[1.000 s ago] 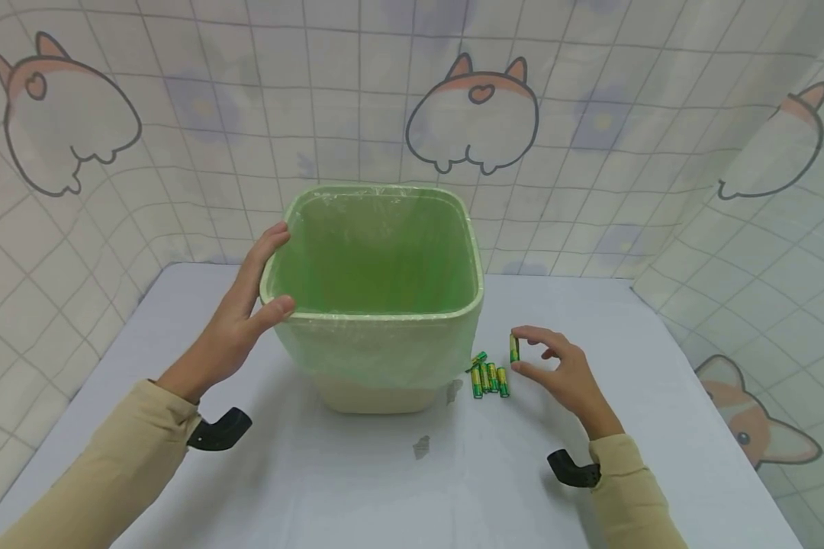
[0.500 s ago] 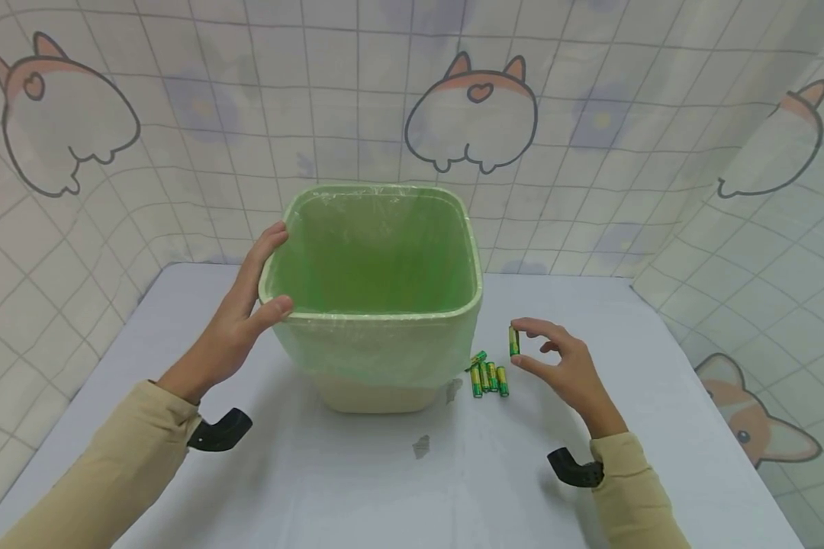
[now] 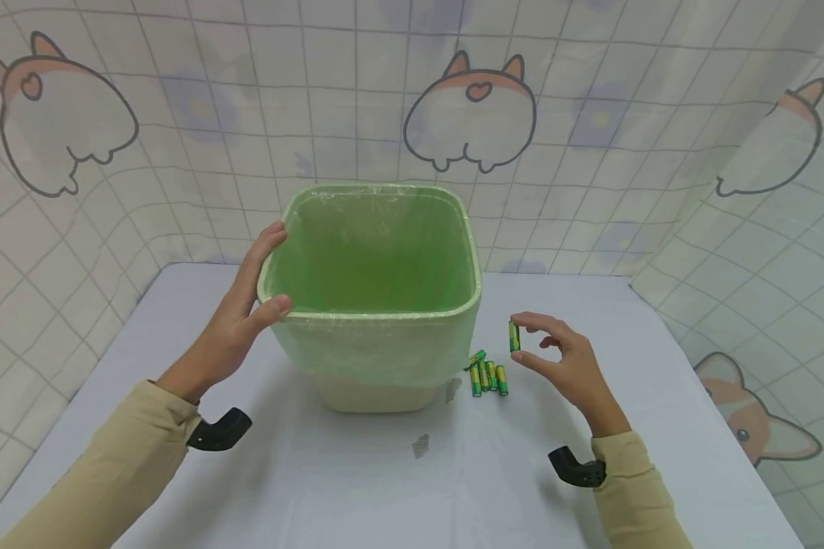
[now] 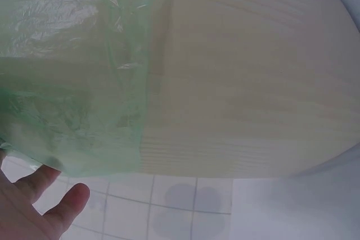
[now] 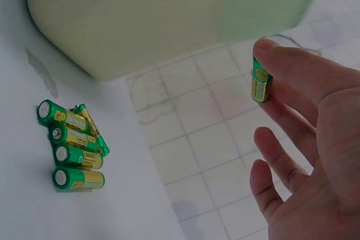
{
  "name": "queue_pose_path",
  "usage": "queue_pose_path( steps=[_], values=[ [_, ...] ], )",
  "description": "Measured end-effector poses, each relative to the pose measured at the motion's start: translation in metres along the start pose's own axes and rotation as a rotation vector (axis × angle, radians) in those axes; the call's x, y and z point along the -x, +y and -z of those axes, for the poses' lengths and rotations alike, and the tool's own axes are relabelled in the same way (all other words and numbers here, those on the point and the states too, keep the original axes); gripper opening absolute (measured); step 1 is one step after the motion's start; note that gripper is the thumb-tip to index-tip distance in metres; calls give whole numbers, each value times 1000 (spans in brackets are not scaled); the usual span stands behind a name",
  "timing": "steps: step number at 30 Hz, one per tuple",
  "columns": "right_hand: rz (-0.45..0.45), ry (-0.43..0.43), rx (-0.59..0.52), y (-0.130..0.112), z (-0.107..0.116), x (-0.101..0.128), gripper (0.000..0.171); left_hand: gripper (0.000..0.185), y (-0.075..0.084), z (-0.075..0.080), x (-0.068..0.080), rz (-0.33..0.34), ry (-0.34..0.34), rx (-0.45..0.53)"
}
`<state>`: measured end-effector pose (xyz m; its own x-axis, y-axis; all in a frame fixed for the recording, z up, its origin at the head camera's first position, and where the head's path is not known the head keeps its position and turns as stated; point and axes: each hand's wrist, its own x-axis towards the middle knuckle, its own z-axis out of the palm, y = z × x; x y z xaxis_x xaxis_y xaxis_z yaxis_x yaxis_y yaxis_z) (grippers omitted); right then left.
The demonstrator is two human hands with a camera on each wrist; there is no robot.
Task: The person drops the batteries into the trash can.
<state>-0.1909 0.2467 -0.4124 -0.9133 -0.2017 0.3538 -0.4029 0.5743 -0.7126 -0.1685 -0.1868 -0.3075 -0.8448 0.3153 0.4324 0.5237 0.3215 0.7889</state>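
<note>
A pale trash bin [image 3: 378, 396] stands on the table, lined with a green plastic bag [image 3: 378, 358] folded over its rim. My left hand [image 3: 226, 328] holds the bin's left rim, thumb at the front corner and fingers farther back along the side. The left wrist view shows the bag's edge and the bin's bare lower wall. Between thumb and fingertip, my right hand [image 3: 566, 366] pinches a green and yellow battery [image 3: 514, 335], upright above the table and right of the bin. Several more batteries [image 5: 79, 153] lie in a small cluster near the bin's base.
The white table [image 3: 357, 488] carries two small grey patches [image 3: 421, 446] by the bin. A tile-patterned curtain [image 3: 357, 99] with dog drawings hangs behind and at both sides. Black wrist cameras [image 3: 577, 467] are worn below both hands.
My right hand has lifted the battery slightly upward, away from the cluster. The left hand stays on the bin's rim, and the other batteries lie as before.
</note>
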Motion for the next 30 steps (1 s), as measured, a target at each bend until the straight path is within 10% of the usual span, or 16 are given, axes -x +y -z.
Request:
queue_pose_path(
  steps=[15,30],
  values=[
    [46,7,-41,-58,15,3,48,71,0,0,0,4,-6,7],
    [132,35,-105,-38,15,-2,57,70,-2,1,0,10,-11,44]
  ],
)
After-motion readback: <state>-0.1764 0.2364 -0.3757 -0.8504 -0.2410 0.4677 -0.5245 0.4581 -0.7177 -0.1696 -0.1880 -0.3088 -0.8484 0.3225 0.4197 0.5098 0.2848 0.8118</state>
